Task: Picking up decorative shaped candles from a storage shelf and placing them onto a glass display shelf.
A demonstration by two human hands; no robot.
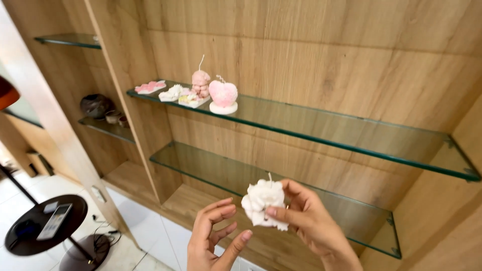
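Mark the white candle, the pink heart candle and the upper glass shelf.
white candle (pixel 261 199), head view, on its bumpy front face.
heart candle (pixel 223 93), head view, on the middle of the heart.
upper shelf (pixel 346 131), head view, on bare glass right of the candles.

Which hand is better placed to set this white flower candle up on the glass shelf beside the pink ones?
Probably the right hand: its fingers already pinch the white flower candle, and it is raised higher, nearer the upper glass shelf. The left hand is open, beside the candle.
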